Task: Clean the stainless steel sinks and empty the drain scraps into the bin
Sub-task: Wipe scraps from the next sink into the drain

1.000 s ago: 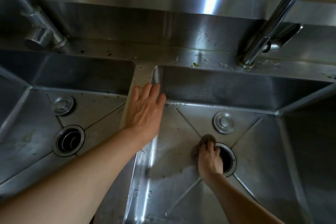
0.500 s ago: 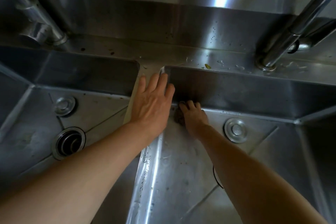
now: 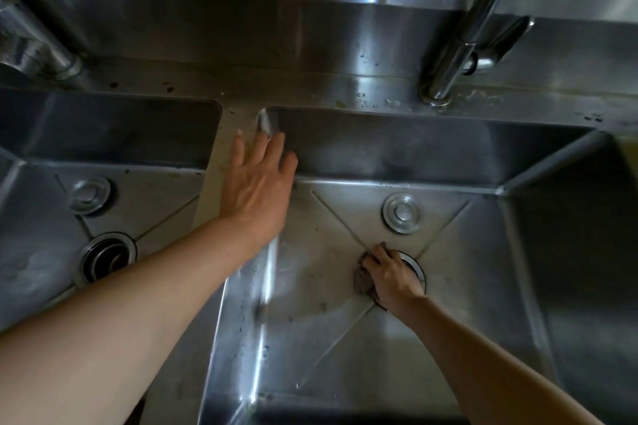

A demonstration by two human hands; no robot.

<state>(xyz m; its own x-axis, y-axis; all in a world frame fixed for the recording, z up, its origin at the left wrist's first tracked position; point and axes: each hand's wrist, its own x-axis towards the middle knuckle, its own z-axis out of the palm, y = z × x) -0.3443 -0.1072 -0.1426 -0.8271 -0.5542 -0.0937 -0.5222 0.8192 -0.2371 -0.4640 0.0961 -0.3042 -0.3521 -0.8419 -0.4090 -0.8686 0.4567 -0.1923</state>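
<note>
Down in the right sink point(image 3: 483, 338), our right hand point(image 3: 392, 278) curls its fingers round a dark scrubber point(image 3: 363, 281), pressing it against the floor at the drain's point(image 3: 416, 269) left rim. Our left hand point(image 3: 257, 188) lies flat, fingers straight, on the divider point(image 3: 226, 134) beside the left sink point(image 3: 45, 252).

The right hand point(image 3: 390, 274) covers most of the scrubbing pad point(image 3: 363, 281) and part of the drain point(image 3: 416, 269). Both faucets point(image 3: 483, 10) run off the top edge.
</note>
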